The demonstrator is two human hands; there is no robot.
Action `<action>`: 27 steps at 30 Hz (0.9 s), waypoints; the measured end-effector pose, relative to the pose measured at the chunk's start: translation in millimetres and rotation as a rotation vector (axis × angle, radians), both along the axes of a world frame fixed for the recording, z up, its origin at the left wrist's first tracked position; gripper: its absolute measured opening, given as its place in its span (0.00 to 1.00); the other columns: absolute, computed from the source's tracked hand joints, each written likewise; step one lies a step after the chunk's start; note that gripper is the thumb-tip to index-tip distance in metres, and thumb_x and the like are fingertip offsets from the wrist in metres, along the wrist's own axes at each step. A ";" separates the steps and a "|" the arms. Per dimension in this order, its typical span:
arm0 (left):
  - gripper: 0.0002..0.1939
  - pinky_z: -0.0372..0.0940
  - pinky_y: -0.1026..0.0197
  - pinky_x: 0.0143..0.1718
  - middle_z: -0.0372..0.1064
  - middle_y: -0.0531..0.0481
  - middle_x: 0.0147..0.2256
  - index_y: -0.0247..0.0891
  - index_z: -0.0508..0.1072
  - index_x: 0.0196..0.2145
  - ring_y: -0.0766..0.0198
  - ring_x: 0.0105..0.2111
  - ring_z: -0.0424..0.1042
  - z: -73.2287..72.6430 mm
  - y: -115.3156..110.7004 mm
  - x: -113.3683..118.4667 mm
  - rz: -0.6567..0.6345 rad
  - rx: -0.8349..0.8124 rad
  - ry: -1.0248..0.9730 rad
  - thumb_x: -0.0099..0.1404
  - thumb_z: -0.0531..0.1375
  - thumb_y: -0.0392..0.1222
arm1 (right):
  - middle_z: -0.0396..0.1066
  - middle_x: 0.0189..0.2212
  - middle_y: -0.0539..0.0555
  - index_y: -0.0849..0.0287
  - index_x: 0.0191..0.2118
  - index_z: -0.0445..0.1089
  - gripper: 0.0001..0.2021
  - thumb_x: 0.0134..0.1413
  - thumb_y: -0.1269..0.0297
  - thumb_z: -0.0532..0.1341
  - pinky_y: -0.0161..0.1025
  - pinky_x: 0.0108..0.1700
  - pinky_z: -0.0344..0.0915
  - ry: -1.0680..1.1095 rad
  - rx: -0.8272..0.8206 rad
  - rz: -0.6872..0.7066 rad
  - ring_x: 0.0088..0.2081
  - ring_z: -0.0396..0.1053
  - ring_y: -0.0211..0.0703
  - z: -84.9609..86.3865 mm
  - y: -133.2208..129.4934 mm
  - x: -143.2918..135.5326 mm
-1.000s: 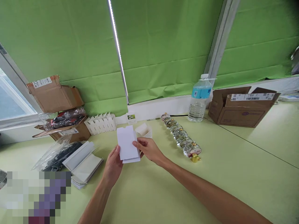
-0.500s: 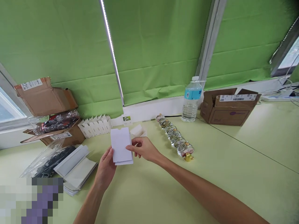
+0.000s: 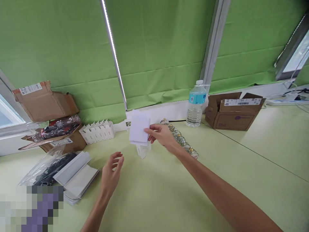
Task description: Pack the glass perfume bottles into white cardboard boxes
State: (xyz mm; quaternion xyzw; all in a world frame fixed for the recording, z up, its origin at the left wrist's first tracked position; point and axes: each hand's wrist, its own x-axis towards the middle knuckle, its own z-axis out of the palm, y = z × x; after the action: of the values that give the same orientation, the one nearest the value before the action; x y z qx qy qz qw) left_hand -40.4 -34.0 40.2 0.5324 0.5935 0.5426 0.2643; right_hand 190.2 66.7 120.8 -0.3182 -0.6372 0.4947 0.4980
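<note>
My right hand [image 3: 160, 135] pinches a flat white folded carton [image 3: 139, 125] by its right edge, with thumb and fingers. The carton is held up above the table, tilted towards me. Below it shows part of a whitish, see-through wrapper or small box [image 3: 143, 150], mostly hidden. My left hand [image 3: 112, 170] is apart from the carton, fingers loosely curled and spaced, holding nothing. To its left lies a stack of flat white cartons [image 3: 82, 180]. Beyond the right hand runs a row of clear glass pieces with gold fittings [image 3: 180, 138], partly covered by that hand.
Several small white boxes [image 3: 98, 132] stand in a row at the back left, beside cardboard boxes [image 3: 48, 103] and a plastic bag with dark contents [image 3: 51, 166]. A water bottle [image 3: 195, 104] and an open cardboard box [image 3: 235, 116] stand at the back right.
My left hand has let go of the carton and drawn slightly down. My right hand has carried the carton up and to the right, further back over the table.
</note>
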 end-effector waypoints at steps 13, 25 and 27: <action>0.19 0.64 0.49 0.50 0.49 0.46 0.62 0.49 0.66 0.52 0.50 0.59 0.56 42.0 43.7 78.0 -0.013 0.225 0.509 0.63 0.57 0.45 | 0.75 0.29 0.56 0.62 0.39 0.74 0.18 0.46 0.53 0.67 0.33 0.22 0.69 -0.010 0.002 -0.144 0.25 0.71 0.38 10.0 23.1 37.1; 0.27 0.58 0.48 0.55 0.61 0.43 0.56 0.45 0.62 0.55 0.53 0.57 0.61 -2.8 77.8 64.0 -0.081 0.153 0.211 0.59 0.60 0.47 | 0.75 0.33 0.57 0.62 0.39 0.74 0.17 0.49 0.53 0.65 0.32 0.24 0.70 -0.025 0.020 -0.086 0.27 0.70 0.37 6.7 24.1 37.6; 0.25 0.61 0.50 0.53 0.67 0.45 0.51 0.44 0.62 0.54 0.55 0.50 0.68 -4.4 80.0 60.2 -0.125 0.132 0.149 0.59 0.60 0.46 | 0.75 0.33 0.57 0.63 0.39 0.74 0.18 0.49 0.53 0.65 0.33 0.24 0.70 -0.032 0.021 -0.067 0.27 0.70 0.37 5.3 25.6 36.4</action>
State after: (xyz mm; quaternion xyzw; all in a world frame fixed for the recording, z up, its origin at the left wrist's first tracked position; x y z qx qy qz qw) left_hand 19.8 46.0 35.8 0.6235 0.5400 0.5220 0.2171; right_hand 226.7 92.3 126.2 -0.3419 -0.6391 0.4660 0.5074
